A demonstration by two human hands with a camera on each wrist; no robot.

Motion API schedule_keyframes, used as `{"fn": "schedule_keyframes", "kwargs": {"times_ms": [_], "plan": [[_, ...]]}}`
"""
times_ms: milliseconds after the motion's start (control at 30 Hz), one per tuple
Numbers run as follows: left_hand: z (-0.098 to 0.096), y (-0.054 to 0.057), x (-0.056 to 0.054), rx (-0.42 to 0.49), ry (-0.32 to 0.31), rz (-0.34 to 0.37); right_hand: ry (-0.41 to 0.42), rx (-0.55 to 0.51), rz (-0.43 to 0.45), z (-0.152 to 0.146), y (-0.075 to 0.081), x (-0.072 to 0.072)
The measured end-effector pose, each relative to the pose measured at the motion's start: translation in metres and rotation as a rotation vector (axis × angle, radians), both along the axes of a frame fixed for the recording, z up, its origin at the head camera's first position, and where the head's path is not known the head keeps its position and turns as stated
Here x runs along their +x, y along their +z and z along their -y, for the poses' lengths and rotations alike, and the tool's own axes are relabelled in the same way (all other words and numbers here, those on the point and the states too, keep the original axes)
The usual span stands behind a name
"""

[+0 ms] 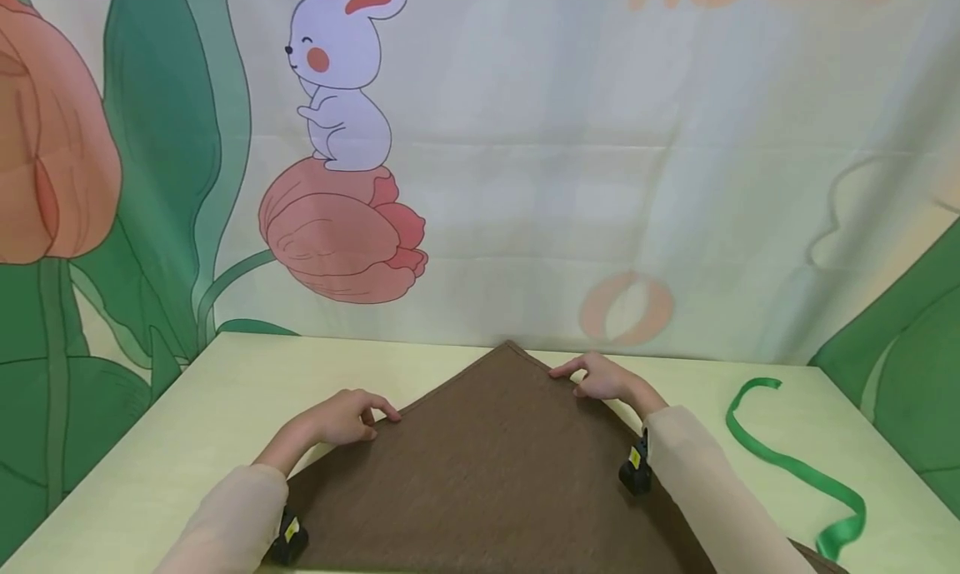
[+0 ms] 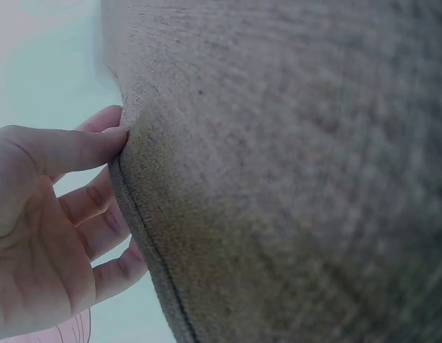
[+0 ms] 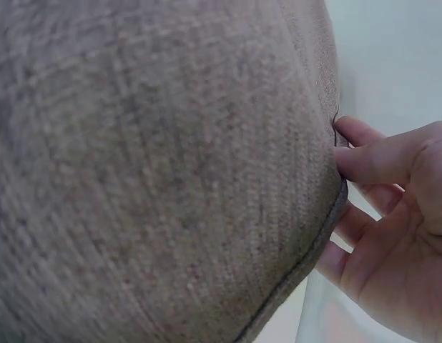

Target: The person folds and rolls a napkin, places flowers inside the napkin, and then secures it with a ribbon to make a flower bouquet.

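A brown cloth (image 1: 487, 474) with a stitched hem spreads over the table, one corner pointing to the back. My left hand (image 1: 348, 417) pinches its left slanting edge between thumb and fingers; the left wrist view shows the thumb of that hand (image 2: 49, 207) on the hem of the cloth (image 2: 278, 157). On the right slanting edge, close to the far corner, my right hand (image 1: 603, 378) pinches the hem. In the right wrist view the thumb and forefinger of the right hand (image 3: 400, 207) meet at the edge of the cloth (image 3: 171, 164).
A green ribbon (image 1: 798, 467) lies in a curve at the right of the pale yellow table (image 1: 187, 416). Behind the table hangs a printed curtain (image 1: 510, 191) with a rabbit and tulips. Small black devices are worn at both wrists.
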State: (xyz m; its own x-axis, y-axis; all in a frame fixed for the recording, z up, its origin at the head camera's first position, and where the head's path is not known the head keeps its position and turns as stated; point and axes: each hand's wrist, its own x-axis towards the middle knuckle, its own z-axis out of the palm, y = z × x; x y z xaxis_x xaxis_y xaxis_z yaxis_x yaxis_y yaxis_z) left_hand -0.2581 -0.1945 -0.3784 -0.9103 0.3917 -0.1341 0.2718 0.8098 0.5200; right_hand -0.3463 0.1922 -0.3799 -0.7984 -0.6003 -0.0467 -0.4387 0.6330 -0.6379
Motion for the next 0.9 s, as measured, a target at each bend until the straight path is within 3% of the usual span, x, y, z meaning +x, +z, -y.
{"fn": "schedule_keyframes", "kwargs": {"times_ms": [200,400,733,900], "plan": [[-0.004,0.0,0.001,-0.012,0.001,0.006,-0.031,0.004,0.004,-0.003,-0.004,0.0],[-0.002,0.003,0.01,-0.008,-0.04,0.033,-0.046,0.014,0.003,-0.011,-0.004,0.007],[0.015,0.007,0.031,0.033,0.008,0.214,-0.032,-0.008,0.028,-0.022,-0.009,0.023],[0.02,0.007,0.04,0.091,-0.013,0.302,-0.045,0.003,0.092,-0.019,-0.01,0.03]]}}
